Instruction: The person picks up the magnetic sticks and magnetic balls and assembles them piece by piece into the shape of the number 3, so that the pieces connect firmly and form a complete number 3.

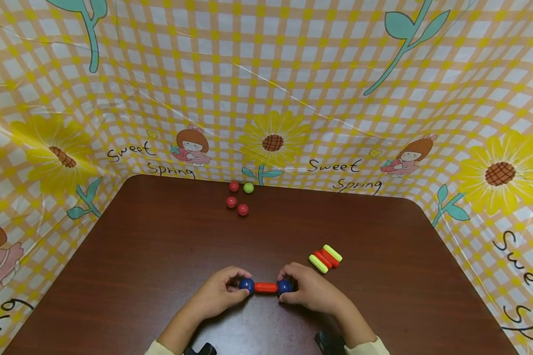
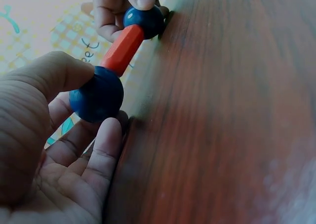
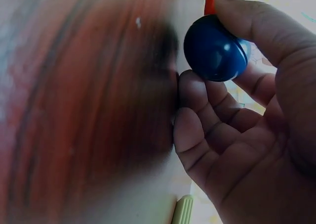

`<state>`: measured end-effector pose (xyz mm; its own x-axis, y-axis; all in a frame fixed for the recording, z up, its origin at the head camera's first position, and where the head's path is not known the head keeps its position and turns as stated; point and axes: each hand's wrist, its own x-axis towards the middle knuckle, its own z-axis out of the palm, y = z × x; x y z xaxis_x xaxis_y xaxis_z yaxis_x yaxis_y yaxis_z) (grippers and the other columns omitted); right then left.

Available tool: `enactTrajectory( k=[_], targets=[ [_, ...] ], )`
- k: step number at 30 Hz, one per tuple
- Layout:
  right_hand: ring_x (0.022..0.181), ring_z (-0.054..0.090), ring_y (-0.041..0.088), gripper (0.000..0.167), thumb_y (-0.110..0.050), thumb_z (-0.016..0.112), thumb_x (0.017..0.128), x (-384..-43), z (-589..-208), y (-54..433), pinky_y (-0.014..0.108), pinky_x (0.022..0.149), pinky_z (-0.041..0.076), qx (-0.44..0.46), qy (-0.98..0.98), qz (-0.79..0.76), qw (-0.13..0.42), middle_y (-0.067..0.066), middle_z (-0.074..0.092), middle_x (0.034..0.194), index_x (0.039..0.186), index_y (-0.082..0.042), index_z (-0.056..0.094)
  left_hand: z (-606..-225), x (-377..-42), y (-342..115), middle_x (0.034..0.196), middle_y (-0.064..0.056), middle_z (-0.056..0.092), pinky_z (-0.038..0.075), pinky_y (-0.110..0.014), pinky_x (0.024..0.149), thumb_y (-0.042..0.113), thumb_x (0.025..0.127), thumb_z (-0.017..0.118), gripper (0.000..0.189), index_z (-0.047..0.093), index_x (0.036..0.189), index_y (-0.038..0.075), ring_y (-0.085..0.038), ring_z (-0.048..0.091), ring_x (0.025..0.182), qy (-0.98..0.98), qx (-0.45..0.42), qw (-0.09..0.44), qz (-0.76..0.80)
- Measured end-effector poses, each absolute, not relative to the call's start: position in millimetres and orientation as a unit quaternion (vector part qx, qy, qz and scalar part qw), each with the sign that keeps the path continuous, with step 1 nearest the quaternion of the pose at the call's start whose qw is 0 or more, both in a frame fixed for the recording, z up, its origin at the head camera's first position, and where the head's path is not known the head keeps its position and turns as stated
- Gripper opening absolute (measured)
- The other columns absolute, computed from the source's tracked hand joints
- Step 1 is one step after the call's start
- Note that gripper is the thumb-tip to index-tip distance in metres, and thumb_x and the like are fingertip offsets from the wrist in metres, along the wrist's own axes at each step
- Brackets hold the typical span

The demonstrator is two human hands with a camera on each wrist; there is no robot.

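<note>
A short red rod (image 1: 265,288) joins two blue balls, one at each end, close over the near middle of the table. My left hand (image 1: 219,294) pinches the left blue ball (image 1: 247,286) between thumb and fingers. On the other end, the right blue ball (image 1: 284,287) is held by my right hand (image 1: 311,290), its thumb toward me and fingers behind. In the left wrist view the red rod (image 2: 122,51) runs straight from ball to ball. The right wrist view shows thumb and fingers around the blue ball (image 3: 216,48), with the lower fingertips right at the tabletop.
Beyond my right hand, yellow-green rods (image 1: 333,253) and red rods (image 1: 323,259) lie side by side. Several red balls (image 1: 243,210) and one green ball (image 1: 248,188) sit near the table's back edge. A checked, flower-printed sheet (image 1: 266,74) walls the brown table (image 1: 160,236) at back and sides.
</note>
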<state>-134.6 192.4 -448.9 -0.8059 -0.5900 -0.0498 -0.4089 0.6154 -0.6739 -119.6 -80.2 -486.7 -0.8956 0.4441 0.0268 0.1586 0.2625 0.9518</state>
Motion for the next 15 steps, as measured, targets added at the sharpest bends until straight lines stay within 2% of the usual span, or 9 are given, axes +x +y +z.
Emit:
enactTrajectory(
  k=[9, 11, 15],
  targets=[
    [0.084, 0.057, 0.012, 0.028, -0.027, 0.079, 0.086, -133.8, -445.4, 196.3, 0.028, 0.073, 0.050, -0.258, 0.895, -0.341, 0.127, -0.005, 0.058, 0.097, 0.105, -0.015, 0.064, -487.5, -118.8, -79.5, 0.099, 0.000, 0.062, 0.050, -0.023, 0.072, 0.010, 0.085, 0.076, 0.026, 0.070, 0.111, 0.010, -0.015, 0.057, 0.087, 0.795, 0.200, 0.093, 0.566],
    [0.085, 0.058, 0.012, 0.027, -0.029, 0.077, 0.088, -134.3, -443.6, 201.2, 0.029, 0.074, 0.051, -0.243, 0.898, -0.350, 0.109, -0.003, 0.061, 0.098, 0.106, -0.013, 0.065, -488.0, -119.0, -79.4, 0.098, 0.000, 0.062, 0.050, -0.023, 0.072, 0.010, 0.085, 0.077, 0.026, 0.070, 0.110, 0.010, -0.015, 0.057, 0.087, 0.796, 0.199, 0.092, 0.564],
    [0.089, 0.060, 0.014, 0.024, -0.030, 0.075, 0.090, -136.8, -440.9, 214.7, 0.032, 0.077, 0.051, -0.221, 0.916, -0.333, 0.038, -0.003, 0.063, 0.100, 0.106, -0.013, 0.067, -487.9, -119.1, -79.6, 0.098, 0.001, 0.061, 0.050, -0.023, 0.072, 0.009, 0.085, 0.076, 0.026, 0.070, 0.110, 0.010, -0.015, 0.057, 0.087, 0.800, 0.198, 0.092, 0.559]
  ],
)
